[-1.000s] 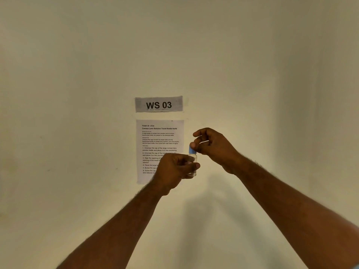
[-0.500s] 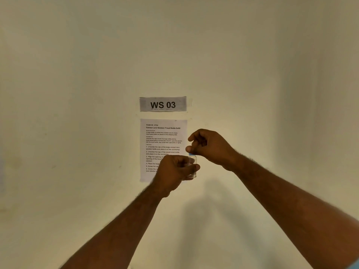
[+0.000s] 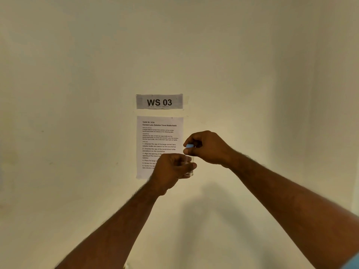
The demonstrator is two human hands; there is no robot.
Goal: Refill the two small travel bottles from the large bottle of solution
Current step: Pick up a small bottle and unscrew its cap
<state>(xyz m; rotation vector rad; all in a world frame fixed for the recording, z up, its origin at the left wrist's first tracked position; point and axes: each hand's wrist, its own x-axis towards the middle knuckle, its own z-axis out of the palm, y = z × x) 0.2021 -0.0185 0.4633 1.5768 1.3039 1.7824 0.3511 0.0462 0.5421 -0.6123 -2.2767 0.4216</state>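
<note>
The left hand (image 3: 171, 169) grasps a small clear travel bottle (image 3: 188, 165), fingers curled round its body, holding it upright in the air. Just above that grip, the right hand (image 3: 206, 147) pinches the blue cap (image 3: 190, 146) over the bottle's mouth. Behind both hands, on the wall (image 3: 77, 74), hang a printed task sheet (image 3: 159, 133) and a "WS 03" sign (image 3: 159, 101).

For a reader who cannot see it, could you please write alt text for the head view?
A left hand grips a small clear travel bottle while the right hand pinches its blue cap just above it. Behind, a "WS 03" sign and instruction sheet hang on a cream wall.
</note>
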